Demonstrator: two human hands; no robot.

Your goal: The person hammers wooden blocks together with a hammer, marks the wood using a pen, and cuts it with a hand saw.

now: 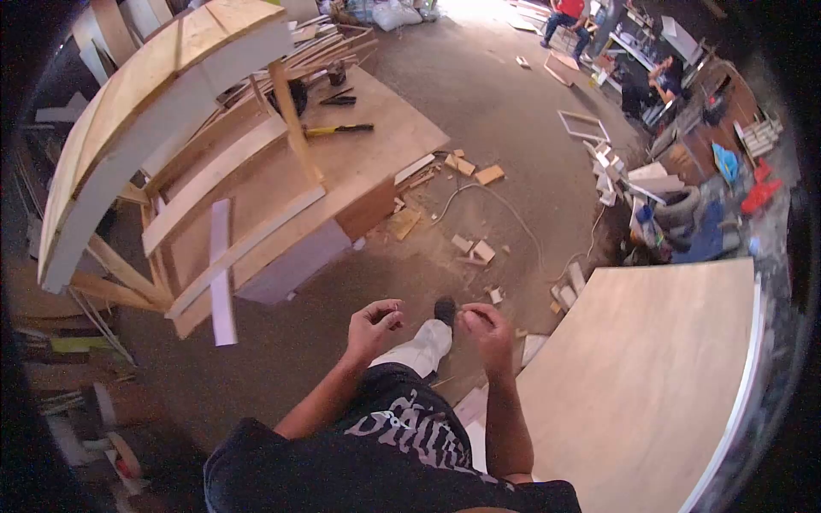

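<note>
My left hand [375,329] is raised in front of my body, thumb and fingers pinched together. A tiny pale bit seems to show at its fingertips, too small to name. A short way to the right, my right hand [486,332] is also closed, thumb against curled fingers; anything inside is hidden. The hands are apart, above the floor and my shoe [445,309]. Nearest my left hand is a pale wooden strip [221,282], lying across a workbench [393,128]. To the right of my right hand is a large plywood sheet [650,368].
A curved wooden frame [162,94] stands on the workbench, near a yellow-handled tool [338,130]. Wood offcuts [475,250] and a cable [505,205] lie on the floor. Two people sit at the back right, one in a red top [569,8].
</note>
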